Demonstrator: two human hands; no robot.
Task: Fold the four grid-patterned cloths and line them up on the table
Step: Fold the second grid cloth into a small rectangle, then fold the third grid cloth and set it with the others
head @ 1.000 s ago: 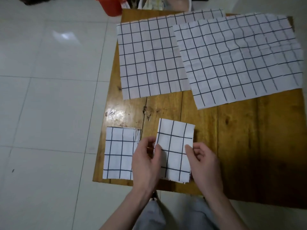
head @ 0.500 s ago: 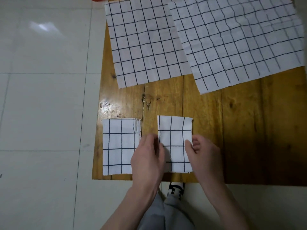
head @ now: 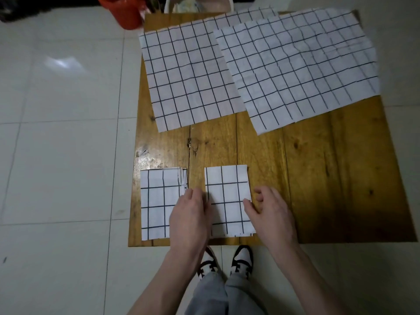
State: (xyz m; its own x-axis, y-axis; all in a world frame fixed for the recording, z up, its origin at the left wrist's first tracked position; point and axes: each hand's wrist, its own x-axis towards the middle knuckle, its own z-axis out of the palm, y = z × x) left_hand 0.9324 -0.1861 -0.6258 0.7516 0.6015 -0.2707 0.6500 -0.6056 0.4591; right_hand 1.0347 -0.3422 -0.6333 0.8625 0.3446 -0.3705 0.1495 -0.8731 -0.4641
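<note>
An orange bucket [head: 127,12] and a pale basin [head: 200,4] stood on the white tiled floor [head: 61,155] beyond the bench's far edge.

I find nothing to read here: no words, labels, brand marks, numbers or signs. The cloth between my hands [head: 227,201] and the folded one just left of my left hand [head: 156,203] carry only plain black grid lines on white, and so do the two spread cloths well ahead of my hands [head: 191,78] [head: 300,67]. The bare wood of the worktop [head: 318,167] shows grain and knots, no marking. The shoes below my hands [head: 242,261] show only black and white patches, with no logo I can make out.
</note>
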